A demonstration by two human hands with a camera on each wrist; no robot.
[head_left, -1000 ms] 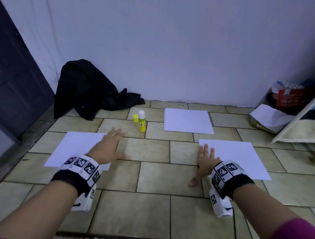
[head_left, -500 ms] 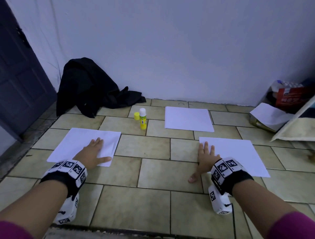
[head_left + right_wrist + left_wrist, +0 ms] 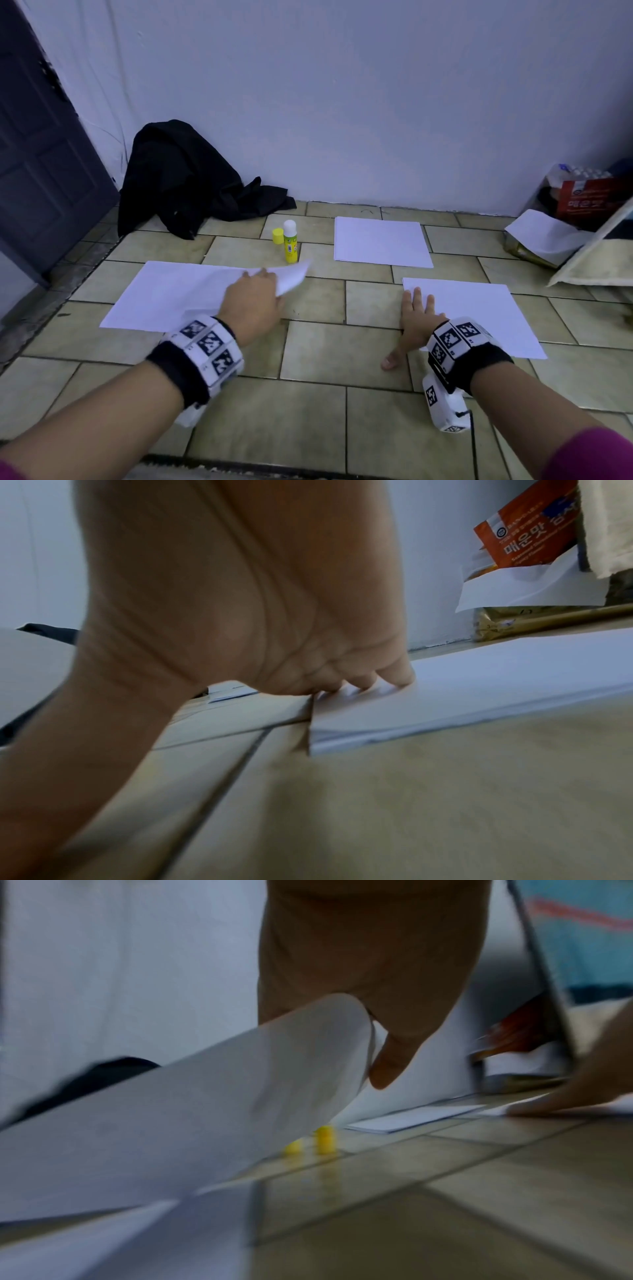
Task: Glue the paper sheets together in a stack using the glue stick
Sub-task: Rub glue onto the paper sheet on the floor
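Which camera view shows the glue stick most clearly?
The head view: the glue stick stands upright and uncapped on the floor tiles, its yellow cap beside it. The left wrist view shows only its blurred lower part under the lifted paper sheet. The right wrist view does not show it.

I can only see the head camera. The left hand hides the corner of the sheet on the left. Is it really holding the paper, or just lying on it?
Observer: Holding it. The left wrist view shows the left hand pinching the left sheet, with the thumb against its curled edge, which is lifted off the floor.
Operator: And the other hand?
Observer: The right wrist view shows the right hand with its palm raised. Only its fingertips rest flat on the right sheet, near its left edge.
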